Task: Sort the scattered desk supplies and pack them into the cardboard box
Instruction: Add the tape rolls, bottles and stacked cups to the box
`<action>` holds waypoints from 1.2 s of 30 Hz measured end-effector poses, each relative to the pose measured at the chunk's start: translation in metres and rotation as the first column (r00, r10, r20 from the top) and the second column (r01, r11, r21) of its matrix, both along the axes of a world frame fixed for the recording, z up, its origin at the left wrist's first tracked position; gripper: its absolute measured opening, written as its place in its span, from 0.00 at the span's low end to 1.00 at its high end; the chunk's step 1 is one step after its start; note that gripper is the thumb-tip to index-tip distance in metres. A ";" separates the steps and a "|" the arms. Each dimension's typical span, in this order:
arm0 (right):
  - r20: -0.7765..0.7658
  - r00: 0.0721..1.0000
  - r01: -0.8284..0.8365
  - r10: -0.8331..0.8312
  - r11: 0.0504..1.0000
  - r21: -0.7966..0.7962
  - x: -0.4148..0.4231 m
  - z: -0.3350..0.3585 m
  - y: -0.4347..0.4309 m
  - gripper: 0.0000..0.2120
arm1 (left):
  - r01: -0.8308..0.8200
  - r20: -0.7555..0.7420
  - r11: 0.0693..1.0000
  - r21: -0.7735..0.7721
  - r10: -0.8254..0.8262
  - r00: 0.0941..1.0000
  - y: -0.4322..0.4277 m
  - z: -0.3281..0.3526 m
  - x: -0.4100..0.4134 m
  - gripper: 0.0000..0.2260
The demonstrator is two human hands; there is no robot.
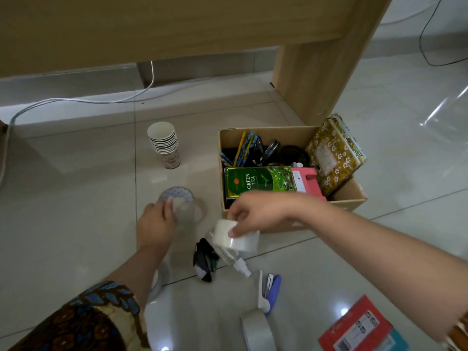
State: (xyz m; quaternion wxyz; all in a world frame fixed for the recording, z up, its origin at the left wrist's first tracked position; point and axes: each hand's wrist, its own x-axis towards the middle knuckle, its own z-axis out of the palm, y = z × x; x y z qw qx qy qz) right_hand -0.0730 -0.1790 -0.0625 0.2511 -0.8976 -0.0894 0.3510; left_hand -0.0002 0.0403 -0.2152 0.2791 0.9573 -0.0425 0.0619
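Right hand is pinching the white tape roll, grip closed on it, just outside the cardboard box's near-left corner on the floor, and is likely needing to clear the rim before lowering beside the green tea packet, while the left hand is touching a clear round item, its grip not discernible.
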 end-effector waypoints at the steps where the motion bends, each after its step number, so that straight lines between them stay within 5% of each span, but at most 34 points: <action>1: 0.022 0.999 0.030 -0.032 0.998 0.057 0.005 0.010 -0.002 0.13 | -0.030 0.042 0.999 -0.044 0.031 0.999 0.001 0.014 0.004 0.17; 7: 0.098 0.945 0.257 -0.313 0.892 0.371 0.025 0.064 -0.043 0.04 | -0.050 0.178 0.967 -0.248 0.096 0.979 -0.028 0.088 0.033 0.17; 12: 0.303 0.735 0.397 -0.607 0.747 0.534 0.034 0.079 -0.085 0.04 | 0.195 0.256 0.923 -0.332 -0.111 0.960 -0.081 0.123 0.023 0.19; 16: 0.514 0.611 0.434 -0.602 0.798 0.418 0.028 0.069 -0.107 0.03 | 0.352 0.239 0.881 -0.316 -0.285 0.928 -0.118 0.116 -0.001 0.22; 21: 0.595 0.681 0.426 -0.427 0.892 0.153 0.012 0.054 -0.111 0.12 | 0.423 0.235 0.888 -0.178 -0.379 0.895 -0.137 0.092 -0.019 0.22; 26: 0.617 0.764 0.227 -0.190 0.974 0.018 -0.003 0.035 -0.097 0.13 | 0.275 0.145 0.827 -0.490 -0.234 0.961 -0.143 0.088 -0.020 0.22; 29: 0.597 0.802 0.139 0.020 0.965 -0.220 -0.003 0.025 -0.084 0.23 | 0.203 0.068 0.798 -0.568 -0.200 0.977 -0.147 0.093 -0.020 0.20; 32: 0.604 0.782 0.140 0.153 0.902 -0.410 -0.002 0.013 -0.073 0.16 | 0.183 0.000 0.768 -0.614 -0.233 0.973 -0.150 0.100 -0.025 0.18; 36: 0.632 0.768 0.198 0.097 0.903 -0.380 -0.001 0.016 -0.077 0.09 | 0.183 -0.008 0.752 -0.633 -0.242 0.970 -0.150 0.101 -0.024 0.20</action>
